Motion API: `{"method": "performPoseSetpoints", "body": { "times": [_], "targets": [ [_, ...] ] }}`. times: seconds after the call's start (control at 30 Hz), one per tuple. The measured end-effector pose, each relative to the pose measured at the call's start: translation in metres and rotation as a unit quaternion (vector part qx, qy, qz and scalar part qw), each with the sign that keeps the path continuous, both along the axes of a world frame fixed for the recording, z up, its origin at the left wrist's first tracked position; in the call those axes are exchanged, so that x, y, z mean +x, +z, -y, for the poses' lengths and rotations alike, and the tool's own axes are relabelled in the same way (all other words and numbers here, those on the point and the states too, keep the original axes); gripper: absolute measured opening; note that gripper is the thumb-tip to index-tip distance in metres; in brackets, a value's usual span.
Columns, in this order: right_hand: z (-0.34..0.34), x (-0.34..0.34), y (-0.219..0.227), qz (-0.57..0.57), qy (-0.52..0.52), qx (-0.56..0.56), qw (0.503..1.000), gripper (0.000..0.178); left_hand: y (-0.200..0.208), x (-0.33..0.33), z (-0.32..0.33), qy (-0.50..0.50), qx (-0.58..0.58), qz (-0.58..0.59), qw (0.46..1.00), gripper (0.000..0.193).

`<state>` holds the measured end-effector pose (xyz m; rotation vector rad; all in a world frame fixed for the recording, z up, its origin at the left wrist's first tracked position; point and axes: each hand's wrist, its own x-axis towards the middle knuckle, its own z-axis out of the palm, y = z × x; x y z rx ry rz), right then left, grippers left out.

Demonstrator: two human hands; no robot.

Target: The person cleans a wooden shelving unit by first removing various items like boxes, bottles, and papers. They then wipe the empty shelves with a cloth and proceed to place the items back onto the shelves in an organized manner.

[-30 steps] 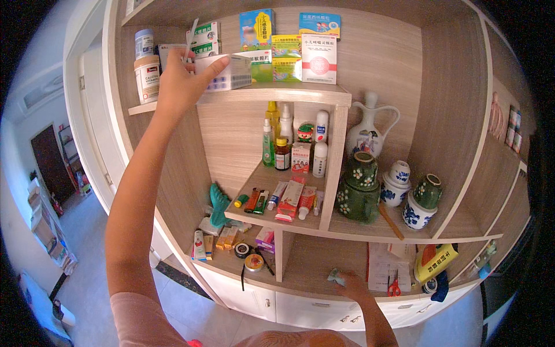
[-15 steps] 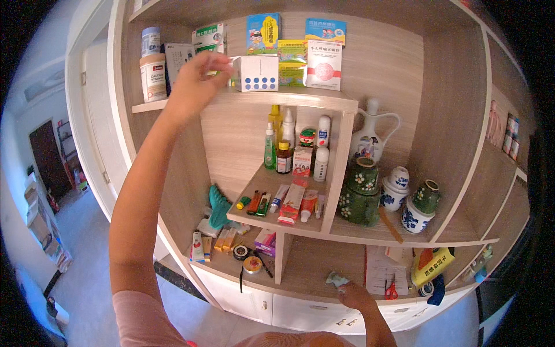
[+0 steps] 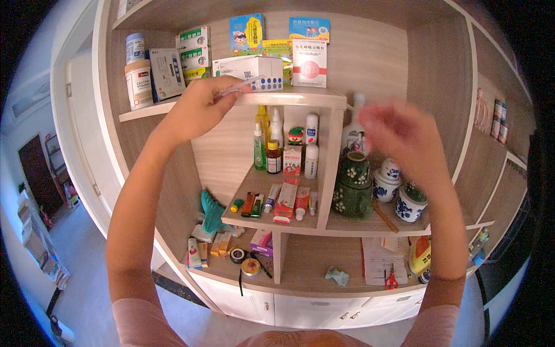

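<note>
The left hand (image 3: pixel 205 105) has its grip closed, thumb against fingers, on a thin, translucent, plastic-looking strip (image 3: pixel 250 84) held at the front of the pale wood-grain upper shelf (image 3: pixel 312 98); its free end slants across the white rectangular carton with blue dots (image 3: pixel 269 69). The right hand (image 3: pixel 399 130) is raised well apart, in front of the white ceramic pitcher (image 3: pixel 354 139), too blurred to tell whether its grip is open or closed. So slight a piece calls for a light pinch, firm enough against slipping but not bending it. Knuckles are best kept off the carton, since a knock could push it against the green-and-white boxes (image 3: pixel 193 58) beside it.
</note>
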<state>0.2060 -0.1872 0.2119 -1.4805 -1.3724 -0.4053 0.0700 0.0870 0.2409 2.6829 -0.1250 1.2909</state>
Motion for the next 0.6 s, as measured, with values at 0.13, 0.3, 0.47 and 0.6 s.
{"method": "performPoseSetpoints", "body": {
  "times": [0.13,0.3,0.47,0.6],
  "targets": [
    [-0.05,0.023,0.06,0.091,-0.013,0.018,0.996,0.037,-0.015,-0.007,0.001,0.092,0.046,0.125,0.987,0.024],
    [-0.134,0.028,0.083,0.106,-0.179,-0.163,0.964,0.067,-0.034,-0.027,-0.036,0.175,0.068,0.138,0.972,0.03],
    [-0.156,0.019,0.087,0.024,-0.16,-0.216,0.963,0.082,-0.046,-0.033,-0.052,0.115,0.049,0.137,0.983,0.038],
    [-0.15,0.062,0.107,-0.095,-0.036,-0.183,0.978,0.058,-0.054,-0.026,-0.055,0.071,0.052,0.173,0.981,0.042]
  ]
}}
